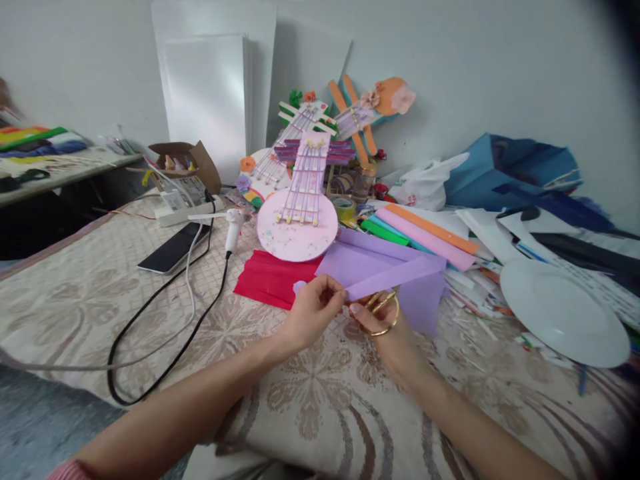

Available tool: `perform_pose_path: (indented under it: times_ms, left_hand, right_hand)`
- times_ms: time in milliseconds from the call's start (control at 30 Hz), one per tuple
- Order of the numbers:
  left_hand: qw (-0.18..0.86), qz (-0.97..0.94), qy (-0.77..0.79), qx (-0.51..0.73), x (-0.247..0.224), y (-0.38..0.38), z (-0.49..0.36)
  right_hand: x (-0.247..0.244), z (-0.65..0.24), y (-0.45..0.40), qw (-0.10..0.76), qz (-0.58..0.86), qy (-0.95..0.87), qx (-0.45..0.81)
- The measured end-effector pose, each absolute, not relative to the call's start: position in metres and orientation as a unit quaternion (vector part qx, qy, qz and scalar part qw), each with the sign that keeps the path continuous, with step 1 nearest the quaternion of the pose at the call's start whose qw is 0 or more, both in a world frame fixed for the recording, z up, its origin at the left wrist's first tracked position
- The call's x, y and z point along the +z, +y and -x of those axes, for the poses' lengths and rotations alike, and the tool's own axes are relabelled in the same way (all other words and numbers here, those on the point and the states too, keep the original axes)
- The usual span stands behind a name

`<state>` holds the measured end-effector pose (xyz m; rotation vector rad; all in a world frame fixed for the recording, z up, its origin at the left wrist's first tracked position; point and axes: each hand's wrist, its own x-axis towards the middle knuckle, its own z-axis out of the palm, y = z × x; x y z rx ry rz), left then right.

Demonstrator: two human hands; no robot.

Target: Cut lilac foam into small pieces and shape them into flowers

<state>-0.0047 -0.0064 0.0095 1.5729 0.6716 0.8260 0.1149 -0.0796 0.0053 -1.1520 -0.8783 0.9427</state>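
Note:
A long, narrow purple paper strip (395, 275) runs rightward from the fingertips of my left hand (316, 308), which pinch its left end. Gold-coloured scissors (387, 320) are looped on the fingers of my right hand (387, 333), whose fingertips lie close to the strip's end, just right of my left hand. Wider purple paper (420, 307) lies on the table behind and under the strip. A red paper piece (267, 279) lies just beyond my left hand. Behind it leans a pink paper instrument (299, 233) with purple strings.
To the left are a white glue gun (233, 230) with a black cord and a dark phone (175, 248). A white plate (565, 313) and paper scraps lie at the right. Rolled coloured papers (430, 237) are behind, beside a blue bag (510, 170). A cardboard box (205, 167) stands back left.

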Motion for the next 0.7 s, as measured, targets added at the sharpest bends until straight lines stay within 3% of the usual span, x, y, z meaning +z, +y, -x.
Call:
perform_pose_path:
  times_ms: [133, 400, 700]
  left_hand:
    - [0.578, -0.685, 0.278, 0.345, 0.007, -0.010, 0.004]
    - [0.697, -0.601, 0.261, 0.290, 0.011, -0.008, 0.002]
    - [0.709, -0.581, 0.293, 0.272, 0.019, -0.009, 0.005]
  right_hand:
    - [0.005, -0.115, -0.079, 0.651, 0.517, -0.387, 0.398]
    - [0.000, -0.119, -0.079, 0.668, 0.536, -0.366, 0.366]
    - [-0.003, -0.122, -0.079, 0.642, 0.548, -0.382, 0.376]
